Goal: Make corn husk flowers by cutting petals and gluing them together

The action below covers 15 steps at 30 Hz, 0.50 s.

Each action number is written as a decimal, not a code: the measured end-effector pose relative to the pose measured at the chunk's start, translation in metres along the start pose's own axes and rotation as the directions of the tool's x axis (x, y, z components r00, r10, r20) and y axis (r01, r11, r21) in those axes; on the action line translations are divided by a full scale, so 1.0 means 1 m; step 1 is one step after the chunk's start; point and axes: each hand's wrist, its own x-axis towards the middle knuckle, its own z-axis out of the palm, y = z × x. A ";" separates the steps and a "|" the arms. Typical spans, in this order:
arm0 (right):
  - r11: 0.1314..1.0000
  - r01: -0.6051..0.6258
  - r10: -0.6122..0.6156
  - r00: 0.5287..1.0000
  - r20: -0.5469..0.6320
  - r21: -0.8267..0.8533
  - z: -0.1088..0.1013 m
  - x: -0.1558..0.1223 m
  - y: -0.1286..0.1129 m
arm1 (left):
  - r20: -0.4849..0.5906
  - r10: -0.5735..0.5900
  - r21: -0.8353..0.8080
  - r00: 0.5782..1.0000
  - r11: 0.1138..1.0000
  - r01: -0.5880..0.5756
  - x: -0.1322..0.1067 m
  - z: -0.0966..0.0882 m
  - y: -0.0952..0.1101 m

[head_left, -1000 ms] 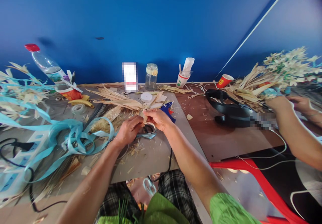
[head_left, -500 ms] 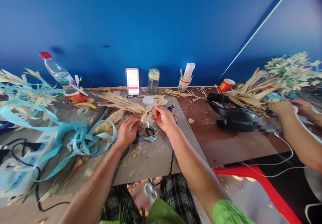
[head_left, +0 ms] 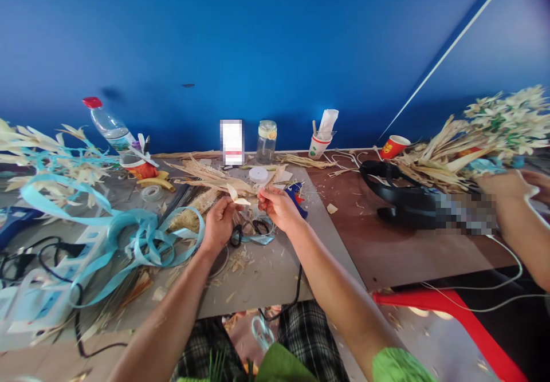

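My left hand (head_left: 219, 221) pinches a small pale piece of dried corn husk (head_left: 238, 197), whose pointed tips stick up between my two hands. My right hand (head_left: 278, 207) is closed beside it, fingertips near the same husk piece; what it grips I cannot make out. Both hands hover just above the grey table (head_left: 262, 267). Black-handled scissors (head_left: 247, 230) lie on a loop of light blue ribbon right under my hands. A heap of dried husks (head_left: 206, 181) lies just beyond them.
Light blue ribbon (head_left: 129, 233) tangles at the left over a white power strip (head_left: 43, 296) and black cables. A water bottle (head_left: 109, 127), glass jar (head_left: 266, 141), paper cups (head_left: 318, 144) stand at the back. Another person's arm (head_left: 515, 210) and husk flowers (head_left: 481, 136) are at the right, beside a black headset (head_left: 399, 199).
My hands lifted off the ribbon loop and scissors and drew slightly apart. The husk piece now stands up between them. The view has tilted down a little.
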 end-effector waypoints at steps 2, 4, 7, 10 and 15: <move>1.000 0.003 -0.003 1.000 0.003 -0.023 0.000 0.000 0.001 | 0.001 -0.045 -0.069 0.999 0.997 0.045 0.001 0.000 -0.001; 0.999 0.007 -0.007 1.000 0.007 -0.049 0.000 0.000 0.002 | -0.003 -0.085 -0.124 0.996 0.989 0.084 0.002 0.000 -0.002; 0.993 0.024 -0.024 1.000 0.008 -0.116 0.002 -0.002 0.002 | 0.021 -0.081 -0.166 0.997 0.983 0.083 0.002 0.000 -0.001; 0.983 0.042 -0.034 0.998 0.044 -0.178 0.005 -0.004 0.004 | 0.071 -0.028 -0.197 0.997 0.979 0.041 0.001 0.000 0.001; 0.985 0.054 -0.035 0.993 0.112 -0.165 0.008 -0.007 0.008 | 0.090 -0.040 -0.196 0.995 0.979 0.057 0.001 0.000 0.001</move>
